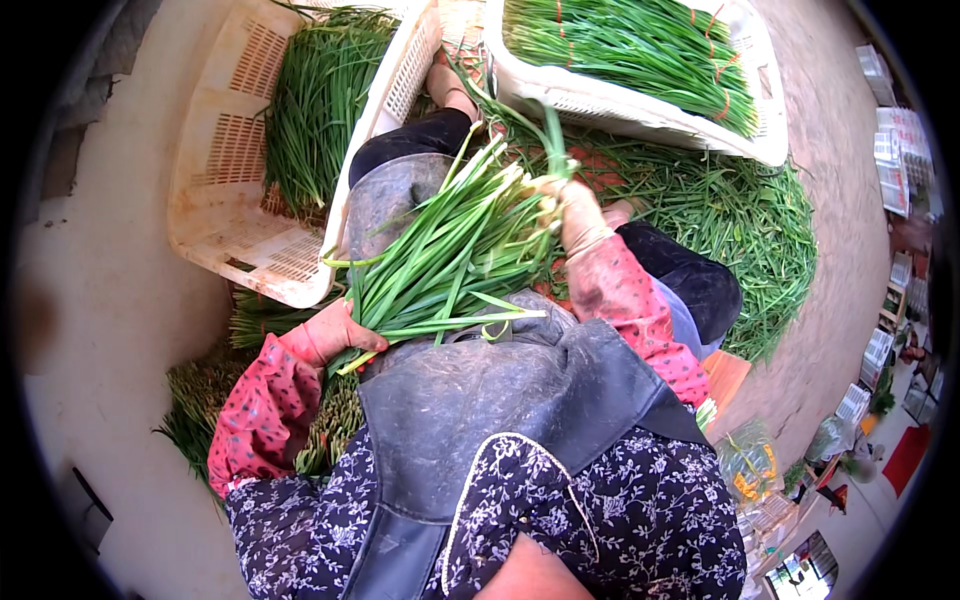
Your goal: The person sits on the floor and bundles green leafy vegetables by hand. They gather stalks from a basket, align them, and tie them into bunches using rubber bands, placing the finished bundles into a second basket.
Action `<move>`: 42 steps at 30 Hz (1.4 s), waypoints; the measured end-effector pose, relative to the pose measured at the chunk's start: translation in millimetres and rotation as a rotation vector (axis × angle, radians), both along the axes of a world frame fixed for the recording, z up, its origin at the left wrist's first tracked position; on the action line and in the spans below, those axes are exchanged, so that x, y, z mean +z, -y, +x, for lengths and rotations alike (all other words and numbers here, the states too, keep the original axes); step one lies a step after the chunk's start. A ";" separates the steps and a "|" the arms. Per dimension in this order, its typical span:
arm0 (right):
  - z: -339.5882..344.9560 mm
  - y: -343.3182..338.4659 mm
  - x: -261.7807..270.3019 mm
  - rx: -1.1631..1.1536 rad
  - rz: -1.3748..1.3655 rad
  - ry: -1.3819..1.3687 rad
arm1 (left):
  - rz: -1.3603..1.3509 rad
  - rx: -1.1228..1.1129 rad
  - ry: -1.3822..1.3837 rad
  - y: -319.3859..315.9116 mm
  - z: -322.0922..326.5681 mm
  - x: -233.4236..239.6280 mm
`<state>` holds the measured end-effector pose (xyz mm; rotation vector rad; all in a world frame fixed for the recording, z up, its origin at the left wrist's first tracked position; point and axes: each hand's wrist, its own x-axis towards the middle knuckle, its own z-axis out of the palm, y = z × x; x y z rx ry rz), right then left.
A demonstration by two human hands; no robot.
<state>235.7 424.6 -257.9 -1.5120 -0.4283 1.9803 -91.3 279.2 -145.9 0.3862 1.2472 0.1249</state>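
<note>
A loose bundle of long green leafy stalks, likely garlic chives, lies slantwise over my lap, pale stem ends towards the upper right. My left hand, in a tan glove, grips the leafy lower-left end. At the stem end my gloved right hand is closed on a few green stalks that point up, blurred by motion. Under the bundle is a dark, worn apron. One loose stalk with a pale end lies across the apron.
A white plastic crate at the upper left holds loose greens. Another crate at the upper right holds bundles tied with red bands. Leaf scraps are heaped on the floor at the right. More bundled greens stand beside my left arm.
</note>
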 end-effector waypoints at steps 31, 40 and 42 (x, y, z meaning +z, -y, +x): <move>0.6 66.2 74.3 0.975 -0.030 0.044 | 0.197 0.015 0.145 22.4 -4.6 -20.6; -10.4 31.9 56.4 0.660 0.116 0.248 | 0.466 -0.201 0.056 18.4 0.8 -35.0; -8.9 27.8 29.0 0.620 0.087 0.160 | 0.379 -0.087 0.059 22.5 4.1 -21.0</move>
